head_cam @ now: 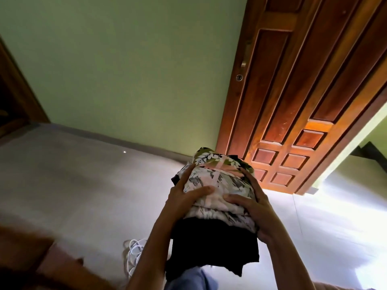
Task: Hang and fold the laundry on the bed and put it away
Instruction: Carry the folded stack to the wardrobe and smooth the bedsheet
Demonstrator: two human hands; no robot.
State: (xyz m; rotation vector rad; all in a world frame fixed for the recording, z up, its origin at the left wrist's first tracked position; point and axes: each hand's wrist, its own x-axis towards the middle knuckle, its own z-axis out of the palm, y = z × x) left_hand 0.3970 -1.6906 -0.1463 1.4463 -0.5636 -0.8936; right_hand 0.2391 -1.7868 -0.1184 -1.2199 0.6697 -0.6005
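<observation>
Both hands, left hand (184, 197) and right hand (254, 208), clamped a stack of folded clothes (217, 206) from either side; its underside was hidden.

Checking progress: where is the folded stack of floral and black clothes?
Head view, lower centre: the folded stack is held between left hand and right hand, before the brown wooden door.

Room in a home, green painted wall (125, 70) meeting pale tiled floor (73, 185), panelled wooden door (293, 101) with brass handle (244, 63) standing open, daylight spilling in beside it, white cable (132, 254) lying loose, stack of folded clothes (217, 185) being carried.
</observation>
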